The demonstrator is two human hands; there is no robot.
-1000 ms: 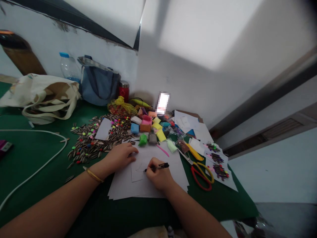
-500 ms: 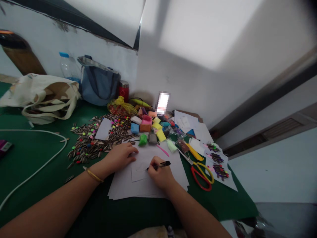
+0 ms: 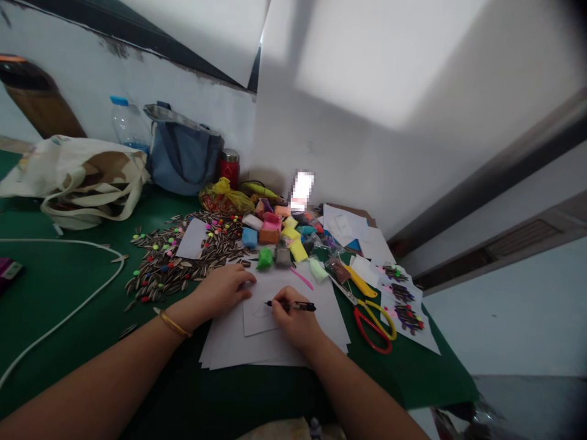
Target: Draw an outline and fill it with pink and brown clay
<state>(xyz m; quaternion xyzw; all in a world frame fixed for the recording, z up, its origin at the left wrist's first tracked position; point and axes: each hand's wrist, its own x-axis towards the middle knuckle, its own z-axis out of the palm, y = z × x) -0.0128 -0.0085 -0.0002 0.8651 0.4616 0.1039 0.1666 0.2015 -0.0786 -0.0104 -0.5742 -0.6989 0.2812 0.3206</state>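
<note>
My right hand (image 3: 296, 318) is closed around a black pen (image 3: 300, 306), whose tip points left over a small white sheet (image 3: 257, 324). Faint curved lines show on that sheet, which lies on a stack of larger white paper (image 3: 229, 351). My left hand (image 3: 229, 287) rests on the sheet's upper left edge with its fingers stretched out, holding nothing. Just past the paper lie wrapped clay packets, among them a green one (image 3: 265, 258) and a grey one (image 3: 282, 256). A pink plastic tool (image 3: 301, 278) lies on the paper beyond my right hand.
Sunflower seeds (image 3: 169, 275) mixed with coloured balls are heaped at left. Scissors (image 3: 373, 324) and a yellow cutter (image 3: 363, 282) lie at right, beside a sheet with decorated seed rows (image 3: 428, 336). Bags (image 3: 183, 156), a red flask (image 3: 230, 168) and a lit phone (image 3: 301, 190) stand behind.
The pen in my right hand has shifted slightly left and up over the small sheet, and it lies at a different tilt. My left hand stays in place.
</note>
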